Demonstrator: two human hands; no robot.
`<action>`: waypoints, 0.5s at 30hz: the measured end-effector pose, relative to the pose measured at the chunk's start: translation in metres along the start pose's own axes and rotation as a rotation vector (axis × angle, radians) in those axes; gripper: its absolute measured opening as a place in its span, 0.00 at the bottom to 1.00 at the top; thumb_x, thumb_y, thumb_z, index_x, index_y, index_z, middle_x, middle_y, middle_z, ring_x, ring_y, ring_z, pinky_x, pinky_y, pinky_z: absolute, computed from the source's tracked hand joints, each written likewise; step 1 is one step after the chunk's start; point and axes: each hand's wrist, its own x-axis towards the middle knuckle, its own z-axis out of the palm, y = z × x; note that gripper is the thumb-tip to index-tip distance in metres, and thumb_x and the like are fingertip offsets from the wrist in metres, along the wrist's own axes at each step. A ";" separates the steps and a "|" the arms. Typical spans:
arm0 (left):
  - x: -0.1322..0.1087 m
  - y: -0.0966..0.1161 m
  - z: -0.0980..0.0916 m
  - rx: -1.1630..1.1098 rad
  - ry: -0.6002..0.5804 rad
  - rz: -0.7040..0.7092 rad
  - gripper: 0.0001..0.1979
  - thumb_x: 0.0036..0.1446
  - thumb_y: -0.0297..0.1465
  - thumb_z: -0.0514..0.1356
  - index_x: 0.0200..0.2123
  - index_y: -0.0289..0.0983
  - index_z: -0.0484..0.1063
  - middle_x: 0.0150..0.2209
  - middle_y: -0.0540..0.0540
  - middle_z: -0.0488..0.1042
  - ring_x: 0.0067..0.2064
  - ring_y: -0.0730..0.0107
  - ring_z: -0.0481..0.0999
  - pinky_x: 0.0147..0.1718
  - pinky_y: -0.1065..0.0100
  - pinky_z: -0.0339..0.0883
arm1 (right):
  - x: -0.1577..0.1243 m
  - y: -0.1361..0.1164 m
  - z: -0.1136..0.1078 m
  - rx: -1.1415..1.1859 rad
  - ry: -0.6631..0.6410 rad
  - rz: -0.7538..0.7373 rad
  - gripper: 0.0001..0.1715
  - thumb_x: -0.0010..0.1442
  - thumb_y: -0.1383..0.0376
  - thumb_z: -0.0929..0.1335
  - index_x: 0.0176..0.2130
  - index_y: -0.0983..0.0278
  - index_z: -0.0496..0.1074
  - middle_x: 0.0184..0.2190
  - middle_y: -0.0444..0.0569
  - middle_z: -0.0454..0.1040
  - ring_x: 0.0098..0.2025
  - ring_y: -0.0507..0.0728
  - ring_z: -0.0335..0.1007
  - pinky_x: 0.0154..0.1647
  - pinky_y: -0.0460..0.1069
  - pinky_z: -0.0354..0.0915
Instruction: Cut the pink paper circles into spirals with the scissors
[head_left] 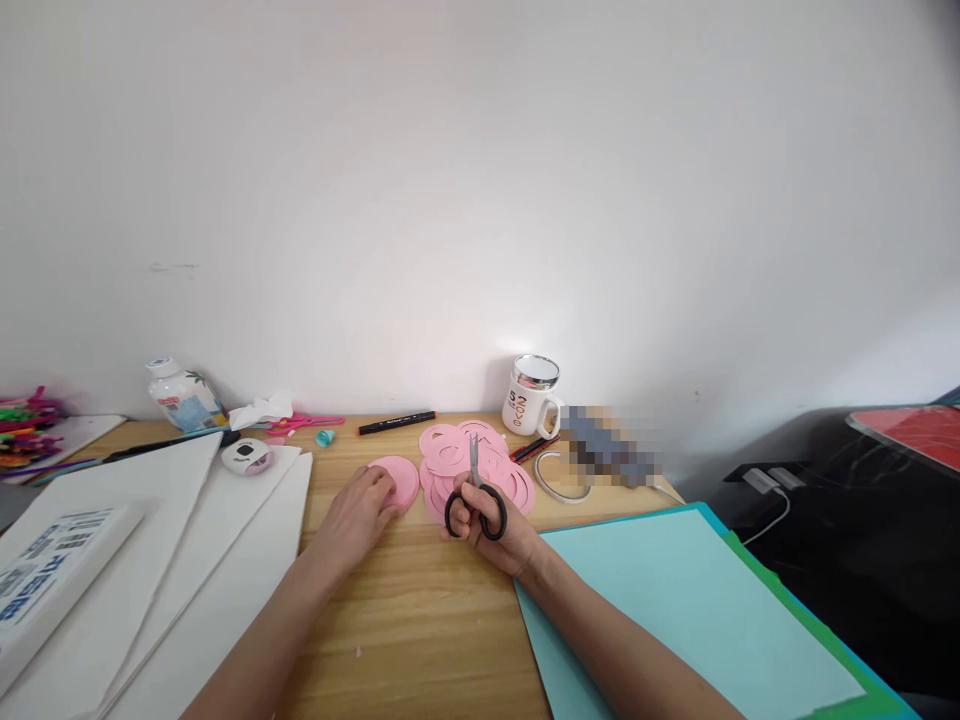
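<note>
My left hand (358,512) rests at the left edge of a round pink paper disc (403,483), its fingers curled onto it on the wooden table (405,620). In my right hand (491,528) is a pair of scissors (474,462) with black handles, blades pointing away from me and nearly closed. Just beyond and around the scissors lies a heap of pink paper rings and cut pieces (450,450), partly hidden by my right hand.
A white mug (531,395) stands near the wall, with a black marker (397,423) to its left. White sheets (255,540) and a white box (64,570) lie left; light blue sheets (690,610) lie right. A white bottle (184,395) leans at the back left.
</note>
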 end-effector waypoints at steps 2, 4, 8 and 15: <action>0.000 -0.002 0.001 -0.052 0.014 -0.012 0.02 0.50 0.27 0.56 0.29 0.38 0.68 0.37 0.44 0.73 0.43 0.58 0.69 0.42 0.61 0.63 | 0.000 0.000 0.001 -0.002 0.000 0.003 0.16 0.50 0.58 0.73 0.31 0.63 0.65 0.17 0.37 0.65 0.18 0.47 0.59 0.26 0.47 0.64; 0.001 -0.004 0.001 -0.104 0.014 -0.031 0.02 0.49 0.28 0.56 0.29 0.39 0.69 0.37 0.45 0.73 0.43 0.59 0.70 0.42 0.61 0.63 | -0.001 0.000 0.001 -0.005 0.001 0.005 0.16 0.50 0.58 0.73 0.31 0.64 0.65 0.17 0.37 0.66 0.18 0.47 0.60 0.27 0.47 0.65; 0.004 -0.010 0.002 -0.181 0.013 -0.070 0.03 0.46 0.29 0.58 0.28 0.38 0.69 0.38 0.45 0.73 0.44 0.59 0.70 0.43 0.62 0.63 | 0.000 0.000 0.000 -0.012 0.011 0.006 0.16 0.49 0.59 0.73 0.31 0.64 0.66 0.17 0.39 0.69 0.18 0.48 0.61 0.28 0.49 0.66; 0.004 -0.014 0.007 -0.148 0.044 -0.059 0.02 0.49 0.30 0.58 0.28 0.38 0.67 0.37 0.44 0.72 0.41 0.60 0.70 0.41 0.63 0.64 | -0.025 -0.016 0.051 0.213 -0.015 0.019 0.18 0.45 0.60 0.75 0.34 0.59 0.67 0.27 0.40 0.76 0.24 0.49 0.67 0.39 0.52 0.66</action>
